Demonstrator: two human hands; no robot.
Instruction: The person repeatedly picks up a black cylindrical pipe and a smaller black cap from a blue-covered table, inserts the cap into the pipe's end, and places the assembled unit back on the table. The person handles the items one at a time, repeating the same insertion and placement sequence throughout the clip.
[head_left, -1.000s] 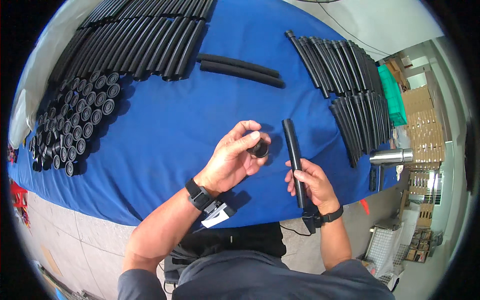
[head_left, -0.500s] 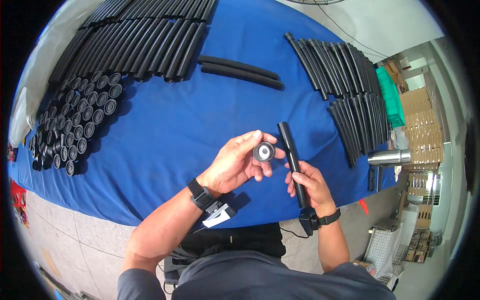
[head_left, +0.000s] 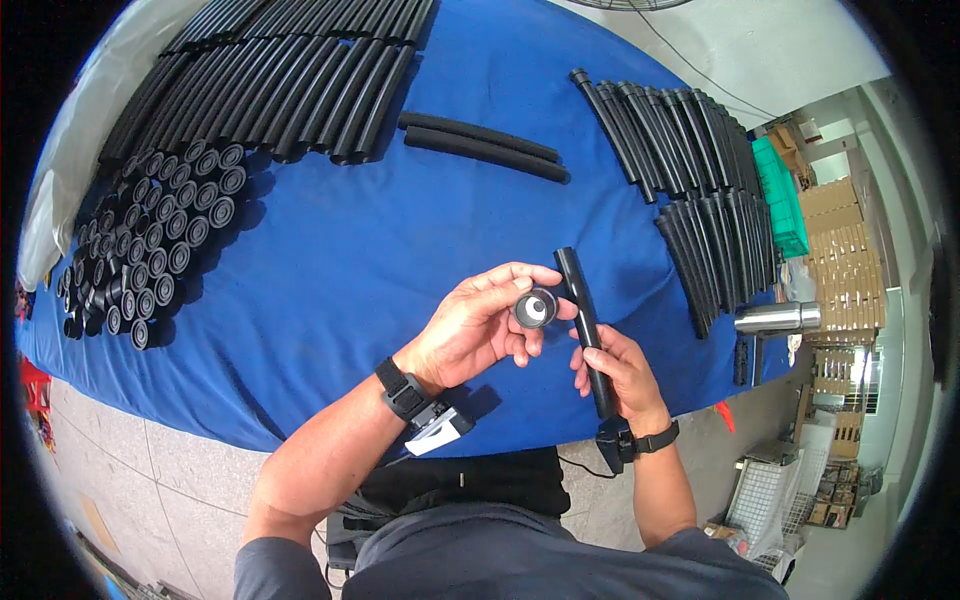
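Between the thumb and fingers of my left hand (head_left: 482, 318) is a round black cap (head_left: 535, 308), its hollow side with a pale ring inside turned up toward me. My right hand (head_left: 620, 366) is wrapped round the lower part of a smooth black tube (head_left: 580, 310), which stands tilted with its upper end leaning left. The cap is just left of the tube's upper half, and my left fingertips come close to the tube; whether they touch it I cannot tell. Both hands are above the blue cloth (head_left: 330, 290) on the table.
Many black caps (head_left: 160, 240) are heaped at the left, below rows of black tubes (head_left: 300, 90). Two loose dark tubes (head_left: 485, 147) lie at the far middle. Capped tubes (head_left: 690, 150) lie in rows at the right, near a steel flask (head_left: 776, 318) and a green crate (head_left: 780, 195).
My left hand has tipped the cap and shifted it slightly right and down, nearer the tube. The right hand and the tube have hardly moved.
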